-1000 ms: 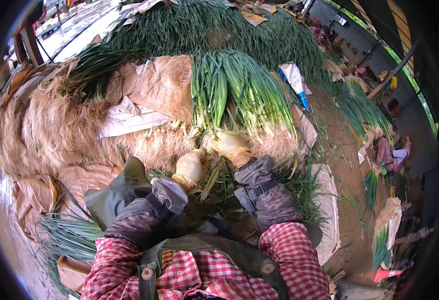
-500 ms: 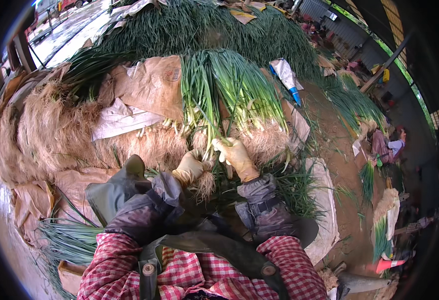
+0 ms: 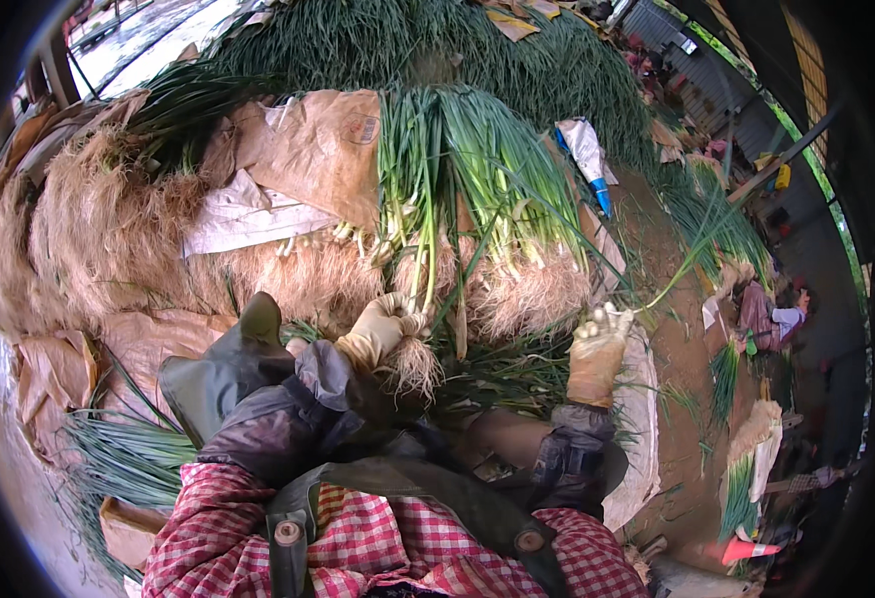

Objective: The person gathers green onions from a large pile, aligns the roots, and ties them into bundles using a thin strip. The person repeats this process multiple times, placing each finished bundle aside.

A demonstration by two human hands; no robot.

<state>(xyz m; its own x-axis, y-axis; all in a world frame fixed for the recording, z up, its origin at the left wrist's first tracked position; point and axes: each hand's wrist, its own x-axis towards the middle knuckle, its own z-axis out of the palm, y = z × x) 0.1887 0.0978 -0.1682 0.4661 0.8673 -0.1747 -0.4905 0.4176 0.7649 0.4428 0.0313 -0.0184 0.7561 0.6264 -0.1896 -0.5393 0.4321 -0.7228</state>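
My left hand [image 3: 378, 329], in a pale work glove, is closed around a few green onions [image 3: 423, 261] low on their white stalks. Their roots [image 3: 416, 369] hang below the fist, while the green leaves point away over the pile. Off to the right, my gloved right hand [image 3: 600, 341] is raised with its fingers partly curled and apart. A loose green leaf [image 3: 669, 286] trails outward from beside its fingertips; whether they still touch it I cannot tell. Spread green onions [image 3: 517, 184] lie beyond my hands, roots toward me.
Brown sacking [image 3: 308, 149] covers part of the row, with thick root masses [image 3: 108, 239] at left. Leaf scraps [image 3: 507, 379] litter the ground before me. A white and blue packet [image 3: 587, 159] lies at right. More onions [image 3: 437, 50] are heaped behind; people sit far right.
My right hand has left the stalks beside my left hand and swung right, its fingers loosening, with a stripped leaf beside it. My left hand keeps its hold.
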